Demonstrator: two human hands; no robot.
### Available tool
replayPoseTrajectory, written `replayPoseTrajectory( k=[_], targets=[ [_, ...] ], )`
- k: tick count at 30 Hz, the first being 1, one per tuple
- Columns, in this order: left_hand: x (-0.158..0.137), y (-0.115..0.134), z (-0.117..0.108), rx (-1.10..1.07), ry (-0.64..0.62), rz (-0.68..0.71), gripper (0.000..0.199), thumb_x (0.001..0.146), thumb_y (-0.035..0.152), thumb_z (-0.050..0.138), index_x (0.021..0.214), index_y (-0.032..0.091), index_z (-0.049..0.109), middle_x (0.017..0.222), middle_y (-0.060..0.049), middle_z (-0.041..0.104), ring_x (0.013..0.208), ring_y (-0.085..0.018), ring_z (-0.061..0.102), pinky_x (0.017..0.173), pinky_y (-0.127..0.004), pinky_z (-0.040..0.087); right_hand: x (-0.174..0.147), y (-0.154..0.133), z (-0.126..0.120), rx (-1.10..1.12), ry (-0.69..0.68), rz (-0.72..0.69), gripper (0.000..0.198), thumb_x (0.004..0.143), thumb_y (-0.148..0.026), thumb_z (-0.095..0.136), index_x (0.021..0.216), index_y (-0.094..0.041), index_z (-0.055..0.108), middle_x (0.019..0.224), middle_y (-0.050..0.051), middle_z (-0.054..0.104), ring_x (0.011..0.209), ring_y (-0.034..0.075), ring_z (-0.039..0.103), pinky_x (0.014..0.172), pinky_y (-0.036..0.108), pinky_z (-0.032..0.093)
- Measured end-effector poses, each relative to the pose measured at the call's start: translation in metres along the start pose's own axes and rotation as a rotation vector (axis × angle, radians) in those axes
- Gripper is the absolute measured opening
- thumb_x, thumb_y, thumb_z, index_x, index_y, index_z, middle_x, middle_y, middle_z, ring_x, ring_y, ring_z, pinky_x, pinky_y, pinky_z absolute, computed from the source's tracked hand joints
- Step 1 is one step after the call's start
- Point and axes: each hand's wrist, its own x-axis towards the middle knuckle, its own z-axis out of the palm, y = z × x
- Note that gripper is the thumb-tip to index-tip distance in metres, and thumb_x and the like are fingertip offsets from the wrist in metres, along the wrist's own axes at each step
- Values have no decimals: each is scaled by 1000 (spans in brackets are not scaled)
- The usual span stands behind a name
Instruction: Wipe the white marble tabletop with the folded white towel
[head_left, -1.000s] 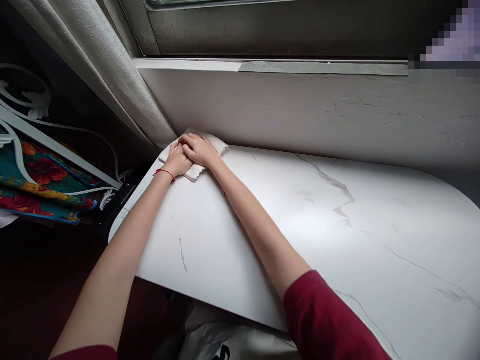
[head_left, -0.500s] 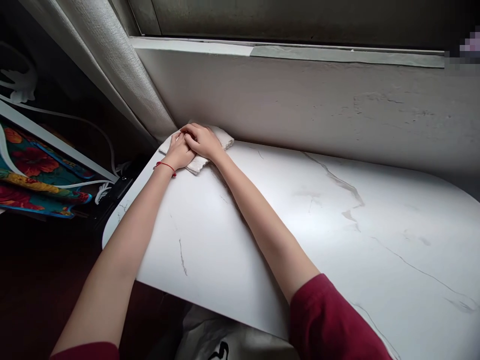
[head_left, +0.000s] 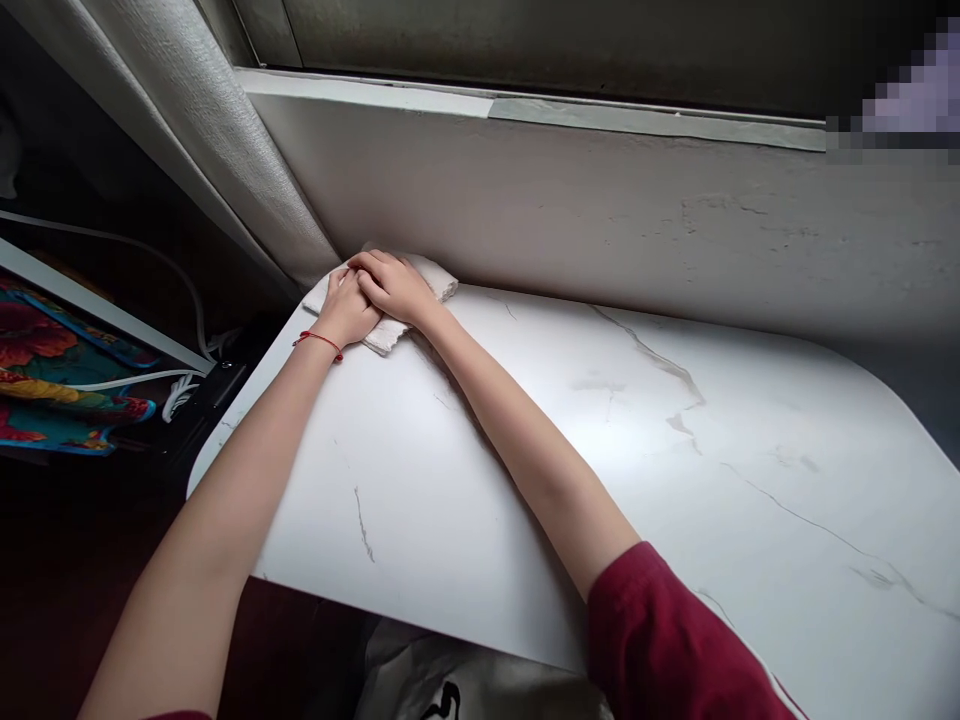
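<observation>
A folded white cloth [head_left: 435,278] lies on the marble-patterned white tabletop [head_left: 465,530], in its far left corner by the wall. My left hand [head_left: 346,312], with a thin red cord at the wrist, presses flat on the cloth. Overlapping it from the right is my right hand [head_left: 397,288], its fingers laid across the back of the left and partly over the cloth. Some of the left fingers are hidden under it. Both arms reach forward over the tabletop.
A pale curtain [head_left: 255,150] hangs beside the far left corner. Behind the tabletop rises a low wall [head_left: 540,200] with a window ledge [head_left: 420,98]. Flowered fabric [head_left: 75,400] and white cables [head_left: 180,395] are at left. Pale fabric [head_left: 465,675] shows below the front edge.
The view has turned slightly, so the tabletop and hands sit a little farther left in the picture. Both hands stay layered on the cloth in the same corner.
</observation>
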Motion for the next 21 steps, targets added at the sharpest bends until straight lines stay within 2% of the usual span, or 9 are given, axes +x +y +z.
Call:
replayPoseTrajectory(
  k=[5, 16, 21],
  targets=[
    [-4, 4, -1, -12, -4, 15, 52, 94, 29, 37, 140, 15, 58, 140, -14, 62, 135, -31, 49, 120, -47, 28, -6, -5, -3, 12, 25, 13, 27, 105, -26, 33, 113, -20, 57, 117, 9, 65, 113, 26, 59, 105, 47, 46],
    [-20, 26, -5, -28, -21, 26, 55, 93, 23, 37, 144, 14, 56, 140, -14, 65, 137, -29, 51, 123, -46, 27, -28, -18, -9, -63, 37, 56, 30, 102, -23, 32, 113, -20, 60, 120, 11, 67, 115, 27, 57, 104, 47, 45],
    [-29, 35, -6, -31, -12, 37, 55, 92, 23, 40, 143, 14, 58, 146, -14, 61, 141, -28, 48, 124, -48, 26, -40, -25, -13, -63, 41, 54, 30, 102, -23, 33, 113, -18, 61, 122, 13, 67, 116, 27, 57, 104, 45, 44]
  ],
)
